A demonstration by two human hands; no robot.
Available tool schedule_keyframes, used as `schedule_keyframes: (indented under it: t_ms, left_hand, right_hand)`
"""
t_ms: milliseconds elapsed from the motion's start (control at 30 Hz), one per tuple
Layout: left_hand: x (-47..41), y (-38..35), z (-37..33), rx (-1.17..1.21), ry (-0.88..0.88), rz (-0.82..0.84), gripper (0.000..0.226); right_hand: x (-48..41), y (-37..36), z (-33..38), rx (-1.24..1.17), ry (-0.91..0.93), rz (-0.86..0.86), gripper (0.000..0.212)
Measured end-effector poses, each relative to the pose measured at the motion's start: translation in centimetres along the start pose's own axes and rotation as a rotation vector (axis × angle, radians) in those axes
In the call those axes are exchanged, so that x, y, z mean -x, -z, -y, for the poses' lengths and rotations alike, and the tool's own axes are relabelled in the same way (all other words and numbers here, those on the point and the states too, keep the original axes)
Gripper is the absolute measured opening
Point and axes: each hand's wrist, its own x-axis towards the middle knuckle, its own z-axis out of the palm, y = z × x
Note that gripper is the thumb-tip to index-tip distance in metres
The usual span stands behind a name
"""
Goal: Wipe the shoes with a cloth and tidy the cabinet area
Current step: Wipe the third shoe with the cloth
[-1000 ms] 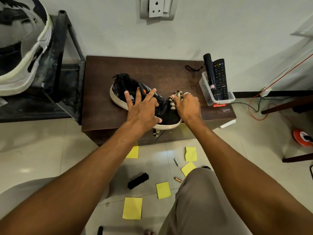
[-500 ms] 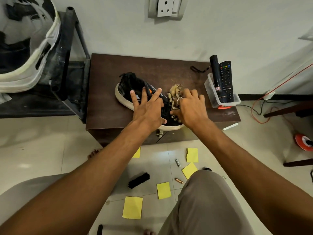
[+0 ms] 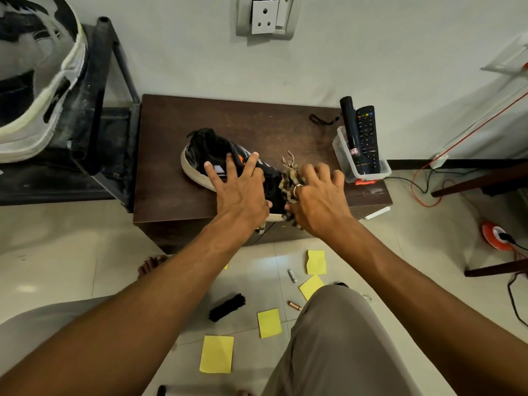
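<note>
A pale wall (image 3: 371, 52) fills the top of the view, and a light tiled floor (image 3: 71, 238) fills the bottom. Against the wall stands a low cabinet (image 3: 171, 155) with a dark brown wooden top. To its left is a dark metal rack (image 3: 94, 95).

A black shoe (image 3: 205, 147) with a white sole lies on the cabinet top, heel to the rear left and toe at the front edge. The person's left hand (image 3: 240, 192) rests flat on the middle of the shoe with its fingers spread wide. The right hand (image 3: 320, 201), slightly blurred, has its fingers bent over a bunched, patterned brown cloth (image 3: 288, 181), which it holds against the toe of the shoe.

At the cabinet's right end sits a clear plastic container (image 3: 368, 175). A black flashlight (image 3: 353, 130) and a black remote (image 3: 367, 132) stand side by side inside it. A white socket plate (image 3: 265, 15) is mounted on the wall above the cabinet.

An orange cable (image 3: 471, 130) runs down the wall on the right to the floor, near an orange reel (image 3: 493, 234). On the tiles in front of the cabinet lie scattered yellow sticky notes (image 3: 216, 354), a black brush (image 3: 227, 307), and two small batteries (image 3: 293, 276).
</note>
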Motion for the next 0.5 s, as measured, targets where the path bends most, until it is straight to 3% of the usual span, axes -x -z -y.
schedule_keyframes:
  t_ms: [133,333,500]
  left_hand:
    - [-0.3,0.2,0.4,0.018,-0.034,0.047,0.057]
    - [-0.4,0.4,0.6,0.04,-0.047,0.073,0.056]
    - [-0.1,0.3,0.1,-0.016,-0.024,0.039,0.052]
  right_hand:
    - [0.5,-0.7,0.0,-0.055,0.059,-0.004,0.046]
    - [-1.1,-1.6,1.6,-0.316,-0.055,-0.037,0.037]
    - [-2.3,0.2,1.6,-0.454,-0.068,0.167,0.034]
